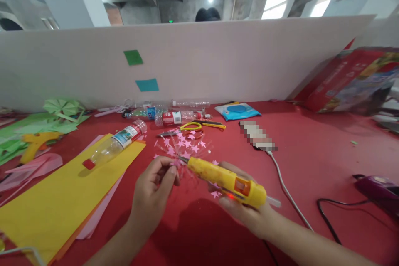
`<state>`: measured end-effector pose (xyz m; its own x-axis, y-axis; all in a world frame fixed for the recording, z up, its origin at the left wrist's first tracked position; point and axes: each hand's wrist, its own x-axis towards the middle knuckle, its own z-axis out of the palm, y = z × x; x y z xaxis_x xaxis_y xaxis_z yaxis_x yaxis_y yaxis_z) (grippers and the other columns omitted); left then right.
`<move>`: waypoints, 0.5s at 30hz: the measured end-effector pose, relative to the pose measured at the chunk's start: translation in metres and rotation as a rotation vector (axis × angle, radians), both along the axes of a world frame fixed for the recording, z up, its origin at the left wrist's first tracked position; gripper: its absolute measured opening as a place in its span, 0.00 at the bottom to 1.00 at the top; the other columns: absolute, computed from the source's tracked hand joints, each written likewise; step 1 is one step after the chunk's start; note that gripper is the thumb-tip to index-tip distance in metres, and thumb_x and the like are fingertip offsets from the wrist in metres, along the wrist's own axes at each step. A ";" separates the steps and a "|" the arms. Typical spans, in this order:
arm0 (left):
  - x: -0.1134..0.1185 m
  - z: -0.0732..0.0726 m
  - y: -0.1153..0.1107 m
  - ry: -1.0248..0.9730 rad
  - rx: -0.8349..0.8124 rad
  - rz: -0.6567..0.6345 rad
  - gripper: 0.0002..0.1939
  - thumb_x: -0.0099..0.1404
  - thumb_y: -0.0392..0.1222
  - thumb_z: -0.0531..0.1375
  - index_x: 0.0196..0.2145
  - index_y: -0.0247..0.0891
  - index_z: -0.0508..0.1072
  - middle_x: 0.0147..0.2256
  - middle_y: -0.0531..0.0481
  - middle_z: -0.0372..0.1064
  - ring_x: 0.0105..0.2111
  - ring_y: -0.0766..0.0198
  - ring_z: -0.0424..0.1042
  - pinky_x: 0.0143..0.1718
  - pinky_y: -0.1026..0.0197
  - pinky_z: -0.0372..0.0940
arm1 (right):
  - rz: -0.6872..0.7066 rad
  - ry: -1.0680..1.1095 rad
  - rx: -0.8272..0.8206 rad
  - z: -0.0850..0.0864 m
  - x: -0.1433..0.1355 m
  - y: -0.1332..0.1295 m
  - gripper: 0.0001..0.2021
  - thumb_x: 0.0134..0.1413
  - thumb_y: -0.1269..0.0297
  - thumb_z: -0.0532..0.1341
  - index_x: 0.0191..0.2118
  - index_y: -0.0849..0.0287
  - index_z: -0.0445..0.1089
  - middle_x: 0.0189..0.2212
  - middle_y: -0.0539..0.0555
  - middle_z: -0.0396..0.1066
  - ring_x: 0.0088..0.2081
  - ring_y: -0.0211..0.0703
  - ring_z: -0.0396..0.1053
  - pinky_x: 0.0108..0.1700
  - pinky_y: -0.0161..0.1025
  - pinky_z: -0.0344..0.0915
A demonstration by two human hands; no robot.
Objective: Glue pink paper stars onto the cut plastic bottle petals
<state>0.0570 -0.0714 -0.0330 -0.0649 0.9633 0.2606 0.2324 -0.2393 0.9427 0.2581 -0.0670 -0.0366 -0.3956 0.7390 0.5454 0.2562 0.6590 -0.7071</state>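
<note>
While one yellow glue gun (40,139) lies at the left beside green paper (67,110), one bottle (114,145) with a red cap rests on yellow paper (75,191), its cap end toward the near left. The left hand (152,191) is nearly closed, thumb and fingertips pinching a pink star (173,164) at the near left of the star cluster (187,143). More than ten stars show there, but overlaps prevent an exact count.

Beyond them lie three more bottles (170,118), one pair of yellow-handled scissors (190,126) and one yellow utility knife (215,125). The right hand (246,210) is wrapped around a second yellow glue gun (224,178) above the worktop (199,232). Its nozzle points left and slightly away, at the pinched star; its long axis slants to the near right, where a clear glue stick (273,201) protrudes.

Farther right are one blue packet (238,111), one blurred device (257,135) with a white cable (283,183), one purple object (378,191) near a black cord (324,212), and one red box (349,77).
</note>
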 end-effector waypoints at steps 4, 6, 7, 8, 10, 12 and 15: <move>-0.001 -0.002 0.003 0.049 0.011 0.028 0.08 0.64 0.44 0.54 0.30 0.39 0.65 0.22 0.57 0.65 0.21 0.72 0.63 0.22 0.70 0.59 | 0.024 -0.041 0.057 0.000 0.000 0.000 0.19 0.62 0.49 0.49 0.26 0.55 0.64 0.24 0.52 0.65 0.27 0.40 0.65 0.28 0.37 0.65; 0.000 -0.003 0.003 0.071 0.023 0.025 0.08 0.65 0.44 0.54 0.29 0.39 0.65 0.23 0.57 0.66 0.21 0.72 0.64 0.23 0.69 0.60 | 0.014 -0.057 0.064 0.000 -0.001 0.000 0.19 0.62 0.49 0.49 0.27 0.55 0.63 0.24 0.52 0.64 0.26 0.40 0.63 0.27 0.37 0.63; 0.000 -0.003 0.003 0.077 0.026 0.023 0.08 0.65 0.44 0.53 0.29 0.39 0.65 0.23 0.57 0.66 0.22 0.72 0.64 0.23 0.69 0.60 | 0.006 -0.064 0.056 0.000 -0.001 0.000 0.18 0.62 0.50 0.50 0.27 0.55 0.63 0.24 0.51 0.63 0.25 0.39 0.63 0.27 0.36 0.63; 0.000 -0.003 0.003 0.082 0.028 0.021 0.09 0.65 0.43 0.54 0.28 0.39 0.65 0.22 0.57 0.66 0.21 0.72 0.64 0.23 0.69 0.60 | -0.008 -0.067 0.042 0.000 -0.001 0.000 0.18 0.61 0.50 0.51 0.27 0.55 0.63 0.24 0.51 0.63 0.25 0.39 0.63 0.27 0.36 0.63; 0.000 -0.002 0.003 0.083 0.031 0.023 0.08 0.65 0.43 0.54 0.29 0.39 0.65 0.22 0.58 0.65 0.21 0.72 0.63 0.23 0.70 0.59 | -0.038 -0.057 0.017 -0.002 -0.001 0.000 0.17 0.61 0.51 0.52 0.27 0.55 0.63 0.24 0.51 0.63 0.25 0.39 0.64 0.27 0.36 0.64; 0.000 -0.002 0.003 0.079 0.038 0.024 0.07 0.65 0.43 0.54 0.29 0.39 0.66 0.22 0.58 0.65 0.20 0.72 0.63 0.22 0.70 0.59 | -0.054 -0.042 -0.004 -0.006 0.000 0.001 0.16 0.60 0.51 0.53 0.27 0.55 0.63 0.25 0.51 0.64 0.26 0.39 0.64 0.28 0.36 0.66; 0.000 -0.003 0.003 0.078 0.044 0.025 0.07 0.65 0.43 0.54 0.29 0.39 0.65 0.21 0.58 0.65 0.20 0.73 0.62 0.22 0.70 0.59 | -0.063 -0.035 -0.032 -0.015 0.002 0.000 0.16 0.59 0.49 0.54 0.27 0.55 0.64 0.25 0.52 0.65 0.27 0.40 0.66 0.29 0.36 0.68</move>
